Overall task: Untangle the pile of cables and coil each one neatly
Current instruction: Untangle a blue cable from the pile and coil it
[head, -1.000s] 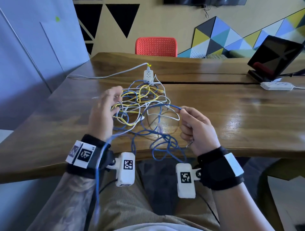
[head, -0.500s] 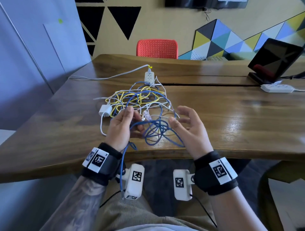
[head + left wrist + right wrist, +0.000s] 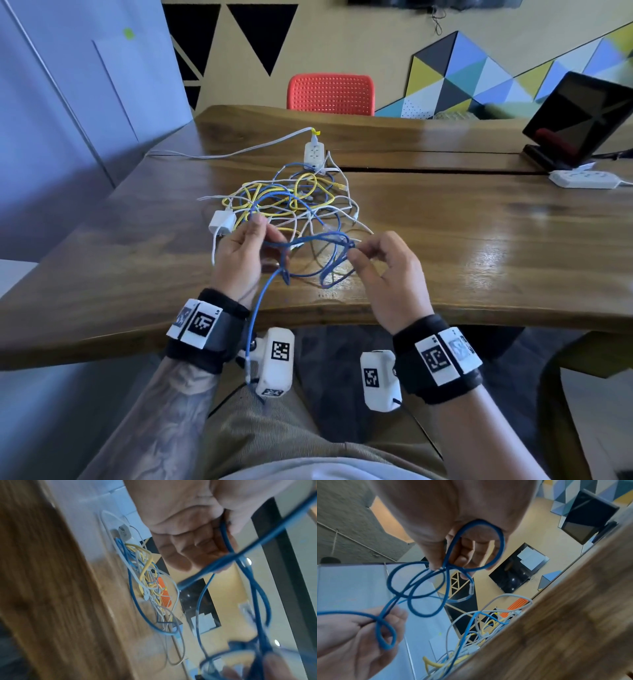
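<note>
Your right hand (image 3: pixel 387 270), spread half second ago, now pinches blue cable (image 3: pixel 310 240) loops again; left hand (image 3: pixel 245 255) fingers grip other stretch. Cable lifted over near table (image 3: pixel 479 246) edge, far end still in pile (image 3: pixel 284 198); untangling continues, coiling not begun.

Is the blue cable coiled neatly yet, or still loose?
Still loose: the blue cable hangs in uneven crossing loops between the left hand and right hand.

Two hands (image 3: pixel 239 260), two power strips (image 3: pixel 314 154), one chair (image 3: pixel 330 94).
</note>
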Demonstrator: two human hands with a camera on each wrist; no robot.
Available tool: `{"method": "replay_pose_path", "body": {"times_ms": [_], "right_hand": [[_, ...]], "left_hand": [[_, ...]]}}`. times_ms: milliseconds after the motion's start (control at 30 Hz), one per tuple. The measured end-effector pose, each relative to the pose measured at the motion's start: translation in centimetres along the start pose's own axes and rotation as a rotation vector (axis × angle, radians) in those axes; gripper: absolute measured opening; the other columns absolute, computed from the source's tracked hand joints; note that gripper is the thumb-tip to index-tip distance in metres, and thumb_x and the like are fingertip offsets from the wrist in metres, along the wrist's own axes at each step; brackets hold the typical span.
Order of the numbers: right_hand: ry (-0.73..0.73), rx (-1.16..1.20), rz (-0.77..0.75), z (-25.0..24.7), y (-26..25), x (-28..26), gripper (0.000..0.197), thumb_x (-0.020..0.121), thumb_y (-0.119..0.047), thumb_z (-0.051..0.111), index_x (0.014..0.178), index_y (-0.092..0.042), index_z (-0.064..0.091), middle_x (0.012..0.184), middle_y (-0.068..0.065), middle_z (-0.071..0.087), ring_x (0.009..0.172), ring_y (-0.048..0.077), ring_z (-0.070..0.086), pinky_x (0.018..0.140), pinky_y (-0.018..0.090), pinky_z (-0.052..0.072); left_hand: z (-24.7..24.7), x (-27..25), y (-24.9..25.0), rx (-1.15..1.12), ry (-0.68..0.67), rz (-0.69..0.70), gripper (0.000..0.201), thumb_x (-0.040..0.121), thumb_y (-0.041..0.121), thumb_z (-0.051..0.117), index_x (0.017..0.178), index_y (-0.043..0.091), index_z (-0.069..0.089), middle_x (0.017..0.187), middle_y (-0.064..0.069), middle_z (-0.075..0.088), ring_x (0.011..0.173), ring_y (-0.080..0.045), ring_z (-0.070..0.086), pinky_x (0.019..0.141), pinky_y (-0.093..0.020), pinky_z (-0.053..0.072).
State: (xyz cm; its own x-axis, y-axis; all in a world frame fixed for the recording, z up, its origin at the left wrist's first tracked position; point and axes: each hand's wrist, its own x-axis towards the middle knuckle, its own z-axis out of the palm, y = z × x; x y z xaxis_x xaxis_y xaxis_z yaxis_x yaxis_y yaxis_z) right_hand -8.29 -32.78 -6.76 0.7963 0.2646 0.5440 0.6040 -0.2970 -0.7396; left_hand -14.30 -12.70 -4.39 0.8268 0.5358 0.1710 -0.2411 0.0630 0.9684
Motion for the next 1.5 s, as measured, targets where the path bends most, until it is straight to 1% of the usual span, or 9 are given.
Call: {"method": "replay_pose_path", "body": {"times_ms": [233,300,367,500,600,867,1000,1133,1500], "right_hand": [[-0.049,-0.052,-0.094,-1.0,0.1,0.4,0.013,0.09,-0.015,0.074,0.089,-0.017,0.061,0.094,-0.015,0.063,0.092,0.004,0.059,0.082,0.018,0.046],[-0.082,-0.046,-0.09,-1.1,-0.2,0.5,0.013,0.089,-0.015,0.074,0.088,-0.018,0.062,0.093,-0.014,0.065,0.091,0.006,0.062,0.082,0.025,0.05],[-0.13,-0.053,-0.069,-1.0,-0.3,0.4,0.013,0.089,-0.017,0.074,0.087,-0.02,0.062,0.088,-0.013,0.066,0.088,0.007,0.063,0.081,0.032,0.052],[-0.189,0.009,-0.018,-0.9,-0.9,0.0,0.011,0.089,-0.017,0.076,0.087,-0.021,0.066,0.084,-0.012,0.068,0.084,0.01,0.064,0.081,0.032,0.054],[-0.185,0.116,0.005,-1.2,-1.6,0.1,0.015,0.088,-0.012,0.077,0.087,-0.023,0.068,0.087,-0.012,0.07,0.083,0.007,0.064,0.082,0.023,0.051],[-0.22,0.282,0.005,-1.9,-1.4,0.2,0.018,0.09,-0.004,0.072,0.091,-0.021,0.068,0.093,-0.005,0.071,0.082,0.004,0.062,0.081,0.02,0.049],[-0.122,0.391,0.019,-0.9,-1.0,0.0,0.015,0.09,-0.004,0.071,0.091,-0.017,0.066,0.096,0.003,0.071,0.085,0.012,0.063,0.083,0.027,0.051],[-0.152,0.458,0.047,0.1,-0.6,-0.4,0.008,0.088,-0.008,0.071,0.094,-0.01,0.066,0.101,0.001,0.073,0.09,0.015,0.068,0.085,0.029,0.053],[-0.041,0.69,0.131,-0.3,-1.2,-0.3,0.005,0.091,-0.01,0.068,0.091,-0.013,0.071,0.089,0.0,0.074,0.081,0.01,0.064,0.073,0.018,0.05]], "left_hand": [[-1.8,1.2,0.5,0.041,0.17,0.033,0.039,0.106,0.031,0.045,0.073,0.012,0.057,0.063,0.003,0.066,0.05,-0.013,0.06,0.047,-0.025,0.051],[-2.3,1.4,-0.1,0.16,0.183,0.13,0.016,0.098,0.038,0.057,0.092,0.024,0.062,0.09,0.003,0.07,0.073,-0.017,0.068,0.066,-0.037,0.057],[-2.6,1.0,0.2,0.298,0.217,0.275,0.033,0.084,0.042,0.068,0.112,0.044,0.052,0.12,0.006,0.06,0.103,-0.017,0.063,0.089,-0.041,0.053],[-1.2,-0.6,2.5,0.506,-0.018,0.595,0.025,0.084,0.026,0.07,0.107,0.028,0.059,0.103,0.007,0.063,0.086,-0.014,0.059,0.076,-0.03,0.045],[-0.4,-1.0,2.5,0.644,-0.326,0.385,0.005,0.09,0.026,0.072,0.095,0.028,0.072,0.082,0.009,0.071,0.076,-0.008,0.065,0.069,-0.026,0.048],[0.9,-1.2,1.0,0.58,-0.265,0.292,0.02,0.1,0.021,0.058,0.085,0.022,0.071,0.055,0.006,0.056,0.053,-0.018,0.053,0.056,-0.031,0.046],[2.2,-1.5,0.3,0.035,-0.261,-0.06,0.025,0.101,0.019,0.053,0.094,0.0,0.067,0.061,0.002,0.053,0.053,-0.014,0.046,0.051,-0.03,0.043],[2.6,-1.8,0.5,-0.393,-0.286,-0.286,0.024,0.095,0.028,0.053,0.08,0.012,0.062,0.062,-0.001,0.046,0.053,-0.013,0.042,0.048,-0.025,0.035],[2.1,-1.6,0.4,0.131,-0.354,-0.158,0.028,0.105,0.017,0.043,0.097,-0.003,0.061,0.054,0.001,0.041,0.045,-0.009,0.031,0.05,-0.03,0.025]]}}
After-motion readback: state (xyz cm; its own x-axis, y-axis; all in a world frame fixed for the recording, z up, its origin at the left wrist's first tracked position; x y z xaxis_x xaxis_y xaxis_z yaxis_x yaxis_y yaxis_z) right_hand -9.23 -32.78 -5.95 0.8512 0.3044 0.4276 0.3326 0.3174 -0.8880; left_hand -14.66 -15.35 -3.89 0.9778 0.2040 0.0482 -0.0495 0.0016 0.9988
